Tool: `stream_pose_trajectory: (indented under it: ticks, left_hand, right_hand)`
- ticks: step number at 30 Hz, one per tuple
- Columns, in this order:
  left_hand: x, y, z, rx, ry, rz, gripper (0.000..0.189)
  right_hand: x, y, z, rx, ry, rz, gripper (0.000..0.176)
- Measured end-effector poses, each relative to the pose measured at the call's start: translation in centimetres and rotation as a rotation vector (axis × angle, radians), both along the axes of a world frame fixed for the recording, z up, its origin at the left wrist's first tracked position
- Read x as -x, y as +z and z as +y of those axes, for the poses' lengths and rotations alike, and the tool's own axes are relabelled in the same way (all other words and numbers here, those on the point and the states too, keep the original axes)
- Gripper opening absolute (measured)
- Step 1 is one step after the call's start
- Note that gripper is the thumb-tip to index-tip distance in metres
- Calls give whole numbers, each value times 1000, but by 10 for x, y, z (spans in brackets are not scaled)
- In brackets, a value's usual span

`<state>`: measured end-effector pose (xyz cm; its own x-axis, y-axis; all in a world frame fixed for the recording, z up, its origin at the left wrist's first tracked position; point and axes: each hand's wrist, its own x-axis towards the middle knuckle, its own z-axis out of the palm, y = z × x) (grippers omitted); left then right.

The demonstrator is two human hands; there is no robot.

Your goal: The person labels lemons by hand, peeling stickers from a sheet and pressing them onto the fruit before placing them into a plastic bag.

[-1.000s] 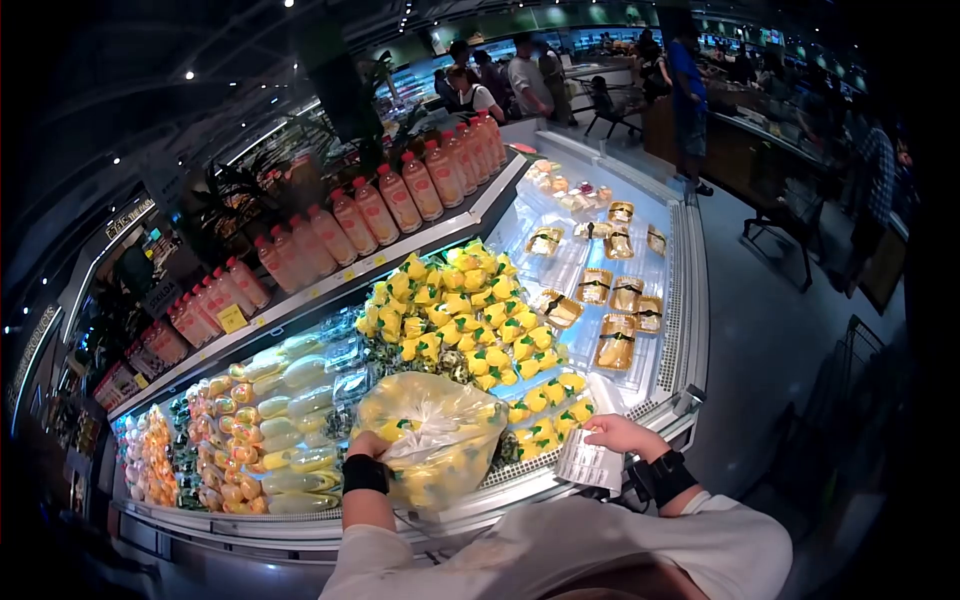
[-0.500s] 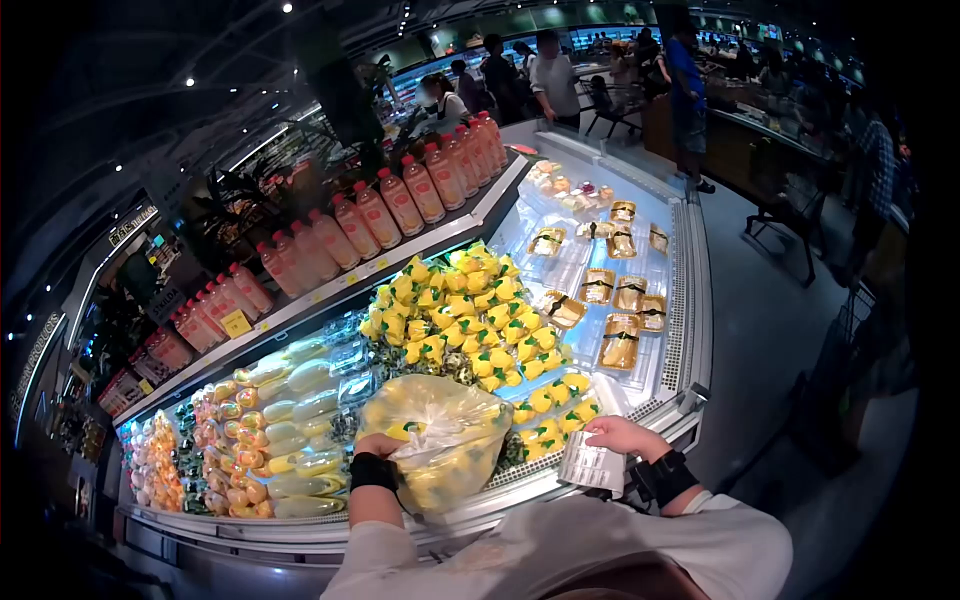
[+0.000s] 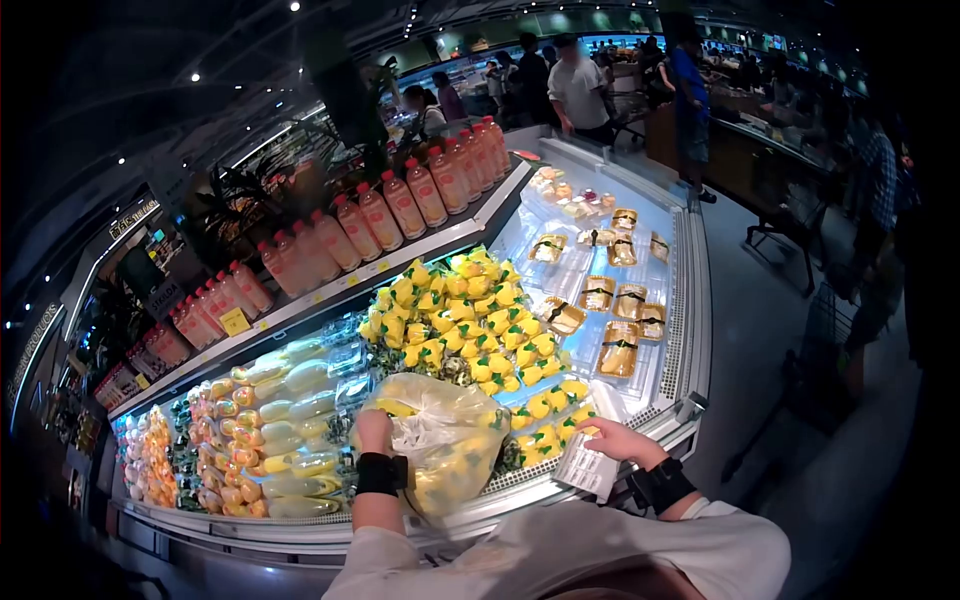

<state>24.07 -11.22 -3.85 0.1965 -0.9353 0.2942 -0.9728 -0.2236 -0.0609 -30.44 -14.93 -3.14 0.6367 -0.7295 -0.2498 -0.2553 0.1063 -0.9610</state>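
My left hand (image 3: pixel 375 433), with a black band on its wrist, is closed at the left rim of a large translucent plastic bag (image 3: pixel 450 455); its fingertips are partly hidden. Yellow packages show through the bag, which rests at the front edge of the chilled display. Over on the right, my right hand (image 3: pixel 618 441) holds a white sheet of what look like labels (image 3: pixel 587 468) at the display's front rail, index finger stretched over it. Behind the bag lies a heap of yellow wrapped packages with green tips (image 3: pixel 470 320).
Rows of wrapped produce (image 3: pixel 300 435) fill the display's left side. Brown trays of packed food (image 3: pixel 618 350) sit to the right. Pink bottles (image 3: pixel 385 205) line the raised shelf. A perforated metal rail (image 3: pixel 685 330) edges the case. People (image 3: pixel 580 90) stand beyond it.
My left hand has risen slightly and turned more upright at the bag's rim. My right hand has shifted a little left and down, the sheet tilting with it. People behind have moved.
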Motion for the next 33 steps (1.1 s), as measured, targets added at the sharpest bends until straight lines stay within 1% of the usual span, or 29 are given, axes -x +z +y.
stream_pose_trajectory:
  ticks: [2,3,4,5,6,7,8,10,11,12,14,15,16,17,18,19,20,21,22,24,25,26,27,28,29,30,31,32,33]
  left_hand:
    - [31,22,-10,397,421,465,19]
    - [39,33,-10,407,441,358,22]
    - [49,55,-5,406,446,362,22]
    - [61,82,1,436,432,360,21]
    - [68,96,8,465,420,355,21]
    - [61,103,13,556,294,373,20]
    - [58,107,17,558,297,372,20]
    - [65,129,30,828,-8,506,18]
    - [73,137,38,873,-64,557,16]
    - [85,146,48,872,-59,560,16]
    - [115,161,70,866,-184,726,15]
    - [128,164,80,836,-206,791,14]
    - [140,165,89,830,-199,796,14]
    - [152,166,97,724,-252,841,14]
    - [165,163,104,617,-304,885,14]
    - [179,156,108,561,-365,945,14]
    - [194,149,111,507,-428,1003,14]
    - [207,142,114,445,-470,1040,14]
    - [221,135,117,382,-513,1078,14]
    - [248,125,122,314,-508,1175,14]
    - [256,121,122,269,-523,1165,14]
    - [261,118,121,269,-519,1168,14]
    - [265,115,120,363,-461,1232,15]
    - [267,114,119,460,-401,1293,16]
    - [268,118,120,478,-354,1228,18]
    - [268,116,121,484,-350,1230,18]
    - [267,112,122,509,-341,1235,18]
    - [266,106,123,533,-333,1239,19]
    - [266,99,121,541,-330,1240,19]
  right_hand:
    - [-2,16,1,-12,-14,-8,35]
    - [-4,23,1,49,-19,40,32]
    - [-4,26,1,107,-23,88,29]
    - [-4,20,-2,108,-19,92,29]
    - [-5,6,-6,132,10,21,26]
    - [-5,0,-9,157,37,-53,23]
    - [-5,-3,-11,159,41,-54,23]
    - [-5,-1,-12,89,59,-23,19]
    - [-6,4,-11,88,61,-21,19]
    - [-8,19,-7,45,53,-23,19]
    - [-13,24,-7,-5,46,-15,21]
    - [-18,17,-12,90,62,-12,24]
    - [-22,17,-12,184,78,-10,28]
    - [-25,21,-13,294,113,33,37]
    - [-31,32,-12,286,118,39,37]
    - [-38,44,-11,404,174,56,42]
    - [-43,50,-10,525,230,72,48]
    - [-50,35,-18,629,316,4,60]
    - [-59,71,-7,394,401,93,66]
    - [-78,70,2,457,519,-55,68]
    - [-87,64,4,453,522,-52,68]
    - [-95,53,5,328,598,-118,67]
    - [-103,48,8,203,673,-183,66]
    - [-109,52,13,203,677,-180,66]
    - [-114,58,21,180,664,-218,63]
    - [-117,68,30,156,651,-256,61]
    - [-117,90,35,59,659,-197,60]
    - [-120,91,37,59,664,-194,60]
    - [-122,90,38,-20,621,-199,59]
